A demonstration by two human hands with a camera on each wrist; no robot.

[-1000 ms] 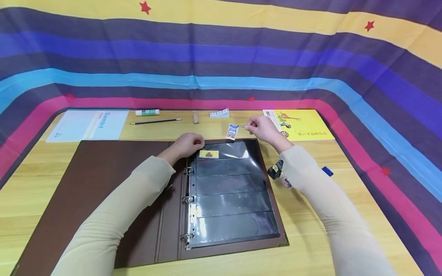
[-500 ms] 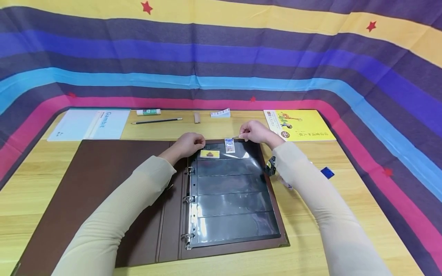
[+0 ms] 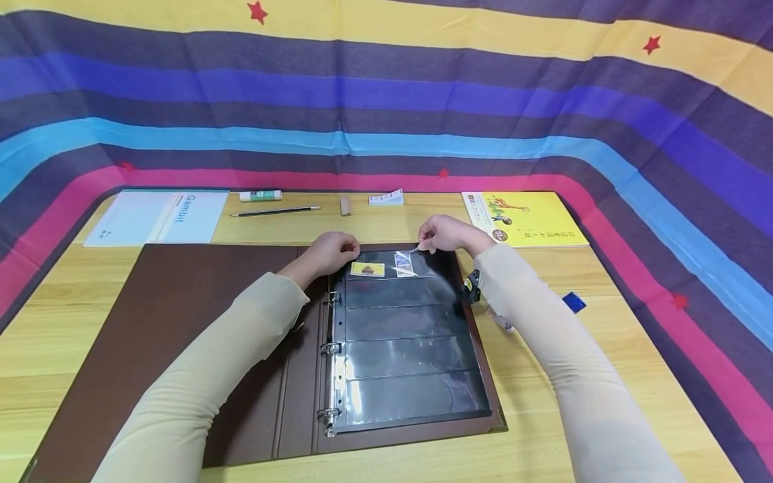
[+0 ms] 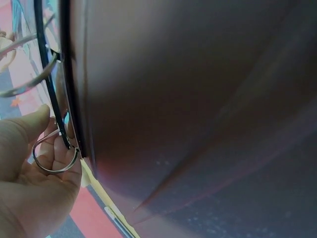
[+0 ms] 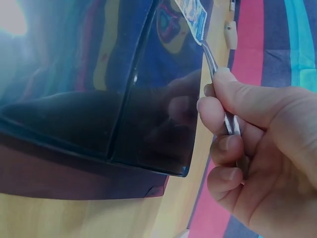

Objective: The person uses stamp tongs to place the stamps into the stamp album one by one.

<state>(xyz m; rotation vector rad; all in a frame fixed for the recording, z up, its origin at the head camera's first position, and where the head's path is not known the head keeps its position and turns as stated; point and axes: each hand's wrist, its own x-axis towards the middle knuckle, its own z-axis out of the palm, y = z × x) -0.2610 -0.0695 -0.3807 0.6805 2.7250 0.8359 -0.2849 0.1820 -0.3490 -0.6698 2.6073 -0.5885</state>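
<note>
The right hand (image 3: 449,233) held a pair of metal tweezers (image 5: 212,62), its grip closed around them with the thumb against the fingers. The tips met the upper edge of a blue-and-white stamp (image 3: 403,265), which stood lengthwise within the top row of a black page (image 3: 410,392) divided into five clear pockets; glare crossed part of it. A yellow stamp (image 3: 368,269) lay sideways in that same row, nearer the rings (image 3: 329,349). The left hand (image 3: 329,251) was at the page's upper corner on the ring side, its grip pinching the edge between thumb and fingers. The brown binder (image 3: 169,302) lay open on the wooden table (image 3: 60,295). Along the far side were a Gambit pad (image 3: 160,218), a glue stick (image 3: 261,196), a pencil (image 3: 274,211), a small pinkish block (image 3: 345,206) and a yellow booklet (image 3: 531,218). A blue piece (image 3: 574,302) lay just beyond the right sleeve (image 3: 543,329), and a striped cloth (image 3: 386,94) hung behind everything.
</note>
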